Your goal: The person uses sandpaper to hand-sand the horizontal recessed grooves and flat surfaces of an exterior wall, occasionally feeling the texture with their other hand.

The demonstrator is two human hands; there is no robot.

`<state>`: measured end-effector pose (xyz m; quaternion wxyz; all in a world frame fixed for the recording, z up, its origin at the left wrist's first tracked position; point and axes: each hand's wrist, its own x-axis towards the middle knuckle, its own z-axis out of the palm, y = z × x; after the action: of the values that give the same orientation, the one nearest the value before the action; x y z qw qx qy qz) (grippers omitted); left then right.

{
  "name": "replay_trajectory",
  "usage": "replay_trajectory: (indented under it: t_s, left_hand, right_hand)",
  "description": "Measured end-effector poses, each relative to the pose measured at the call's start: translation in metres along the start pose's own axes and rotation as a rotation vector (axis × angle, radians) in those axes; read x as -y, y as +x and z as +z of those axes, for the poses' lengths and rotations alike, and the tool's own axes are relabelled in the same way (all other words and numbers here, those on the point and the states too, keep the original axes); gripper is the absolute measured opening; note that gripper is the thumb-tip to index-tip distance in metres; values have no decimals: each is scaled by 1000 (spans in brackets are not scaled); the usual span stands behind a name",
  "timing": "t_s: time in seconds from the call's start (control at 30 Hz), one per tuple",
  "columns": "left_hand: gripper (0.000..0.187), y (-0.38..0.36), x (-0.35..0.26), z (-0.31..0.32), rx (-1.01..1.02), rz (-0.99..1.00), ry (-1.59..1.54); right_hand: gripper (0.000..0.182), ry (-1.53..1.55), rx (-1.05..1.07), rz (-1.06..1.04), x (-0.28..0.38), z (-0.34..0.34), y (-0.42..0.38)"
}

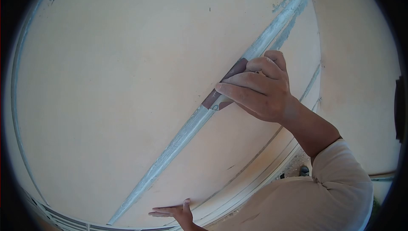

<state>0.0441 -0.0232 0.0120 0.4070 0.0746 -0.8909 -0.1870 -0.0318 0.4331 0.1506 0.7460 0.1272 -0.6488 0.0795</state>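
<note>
My right hand (263, 84), dusted pale over the knuckles, is closed on a piece of sandpaper (212, 98). The sandpaper is dark reddish brown, with a paler curled lower end, and lies against a long grey-blue strip (174, 148) on the pale wall panel (114, 69). Part of it is hidden beneath my fingers. Lower down, my left hand (179, 214) is stretched out, thumb raised and fingers pointing left. It holds nothing and is close to the panel; whether it touches cannot be told.
Grey smears (287, 31) run beside the strip's upper end. A panel edge (319, 39) curves down on the right. Slatted rails (63, 220) show at the lower left. Below my right arm are rough ground (299, 163) and a dark shoe-like object (304, 171).
</note>
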Motion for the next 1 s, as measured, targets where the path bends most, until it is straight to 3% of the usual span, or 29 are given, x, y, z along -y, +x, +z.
replay_trajectory:
  t_s: [0.13, 0.3, 0.43, 0.6, 0.77, 0.87, 0.97, 1.0]
  left_hand:
    - [134, 0, 4, 2, 37, -14, 28]
    - [136, 1, 3, 5, 32, -19, 45]
    - [137, -6, 12, 2, 43, -26, 40]
    - [139, 0, 12, 4, 28, -5, 62]
    - [141, -4, 22, 2, 47, -8, 65]
    - [142, 0, 22, 4, 43, 4, 73]
    - [143, 5, 16, 6, 30, 21, 78]
    - [142, 2, 23, 2, 28, 12, 67]
  right_hand:
    - [27, 114, 18, 16, 14, 5, 0]
    - [26, -51, -23, -60, -20, -9, 5]
    - [24, 118, -39, -9, 8, 4, 1]
    - [21, -39, -16, -40, -23, -12, 5]
    - [17, -20, -81, 18, -11, -2, 1]
    - [17, 71, 15, -39, -10, -9, -1]
    - [26, -27, 39, -23, -25, -13, 2]
    - [19, -16, 1, 0, -23, -8, 4]
